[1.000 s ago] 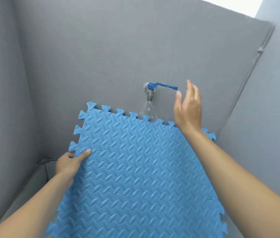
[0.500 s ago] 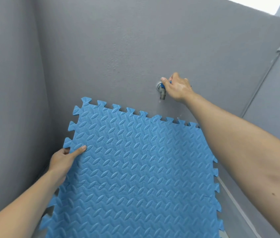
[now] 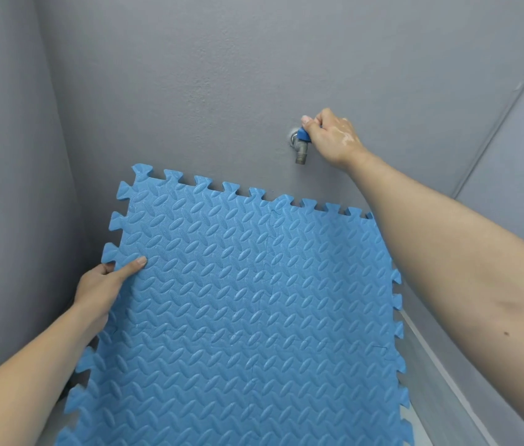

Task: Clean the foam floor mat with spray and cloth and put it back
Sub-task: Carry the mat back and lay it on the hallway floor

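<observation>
Foam floor mat (image 3: 248, 317), blue with interlocking toothed edges, stands tilted in the corner, its far edge leaning on the grey wall (image 3: 206, 75) just below the tap (image 3: 300, 148). Left hand (image 3: 103, 291) grips the mat's left edge: thumb lies on the textured face, the other fingers are wrapped behind the edge and hidden. Right hand (image 3: 331, 136) is curled round the tap's blue handle (image 3: 302, 135), fingers closed on it; skin on the back of the hand looks wet. Change over the last second: right hand was open beside the handle, which stuck out to the right, and water was running from the spout onto the mat's far edge. Half a second ago the hand had closed on the handle and only drops remained. Now the handle is turned in toward the wall and no stream shows at the spout. Left hand's hold is unchanged throughout. Judgement: the water is shut off, so the rinse is probably over and the mat is likely still wet. Remaining, by the task: wiping or draining, then carrying it back to its place. Neither spray nor cloth is in view. Risk: wet foam may slip in a one-handed hold.
</observation>
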The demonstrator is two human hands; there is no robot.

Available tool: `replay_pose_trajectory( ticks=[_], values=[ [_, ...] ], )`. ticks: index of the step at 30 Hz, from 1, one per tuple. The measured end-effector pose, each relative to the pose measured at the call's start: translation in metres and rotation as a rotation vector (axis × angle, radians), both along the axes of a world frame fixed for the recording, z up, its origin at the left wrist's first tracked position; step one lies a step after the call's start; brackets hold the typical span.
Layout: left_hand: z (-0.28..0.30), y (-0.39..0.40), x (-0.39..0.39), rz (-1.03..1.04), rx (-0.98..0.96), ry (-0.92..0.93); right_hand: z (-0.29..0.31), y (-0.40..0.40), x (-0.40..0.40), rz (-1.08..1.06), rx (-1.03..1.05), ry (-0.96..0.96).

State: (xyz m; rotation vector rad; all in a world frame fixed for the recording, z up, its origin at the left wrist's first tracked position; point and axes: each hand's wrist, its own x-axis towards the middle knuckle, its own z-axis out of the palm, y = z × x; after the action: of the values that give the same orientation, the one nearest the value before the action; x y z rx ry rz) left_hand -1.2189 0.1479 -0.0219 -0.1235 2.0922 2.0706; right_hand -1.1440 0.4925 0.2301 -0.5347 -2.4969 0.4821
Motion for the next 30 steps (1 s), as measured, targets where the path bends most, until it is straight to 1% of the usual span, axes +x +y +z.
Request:
replay_pose_trajectory(
  ticks=[6,8,10,12,13,14,17,18,19,21,22,23,25,27,30],
  values=[
    [0.004,0.003,0.004,0.033,-0.004,0.011,-0.002,-0.005,0.002,-0.007,0.014,0.005],
    [0.007,0.004,0.007,0.035,-0.013,0.009,-0.007,-0.005,0.003,0.004,0.049,0.010],
    [0.007,0.003,0.008,0.036,-0.010,0.008,-0.023,-0.003,0.011,0.056,0.108,0.111],
    [0.008,0.003,0.008,0.035,-0.008,0.009,-0.053,-0.004,0.033,0.123,0.070,0.294],
    [0.008,0.002,0.009,0.035,-0.007,0.005,-0.073,-0.001,0.046,0.122,0.036,0.341],
    [0.007,0.002,0.009,0.038,-0.007,0.001,-0.096,0.006,0.061,0.083,0.014,0.318],
    [0.007,0.003,0.008,0.043,-0.008,0.002,-0.160,0.037,0.105,-0.174,0.022,0.065],
    [0.007,0.004,0.007,0.045,-0.007,0.005,-0.176,0.046,0.118,-0.273,-0.020,0.031],
    [0.006,0.004,0.006,0.043,-0.011,0.004,-0.189,0.055,0.131,-0.371,-0.097,0.036],
    [0.005,0.005,0.006,0.046,-0.015,0.002,-0.211,0.070,0.157,-0.544,-0.313,0.091],
    [0.005,0.006,0.007,0.046,-0.014,0.000,-0.224,0.077,0.168,-0.589,-0.439,0.107],
    [0.006,0.005,0.007,0.042,-0.011,-0.008,-0.235,0.080,0.177,-0.589,-0.565,0.108],
    [0.006,0.004,0.007,0.044,-0.016,-0.019,-0.256,0.080,0.190,-0.502,-0.766,0.088],
    [0.004,0.002,0.007,0.039,-0.035,-0.027,-0.269,0.079,0.196,-0.466,-0.815,0.087],
    [0.005,0.002,0.011,0.047,-0.070,-0.016,-0.272,0.078,0.197,-0.491,-0.823,0.164]
  ],
)
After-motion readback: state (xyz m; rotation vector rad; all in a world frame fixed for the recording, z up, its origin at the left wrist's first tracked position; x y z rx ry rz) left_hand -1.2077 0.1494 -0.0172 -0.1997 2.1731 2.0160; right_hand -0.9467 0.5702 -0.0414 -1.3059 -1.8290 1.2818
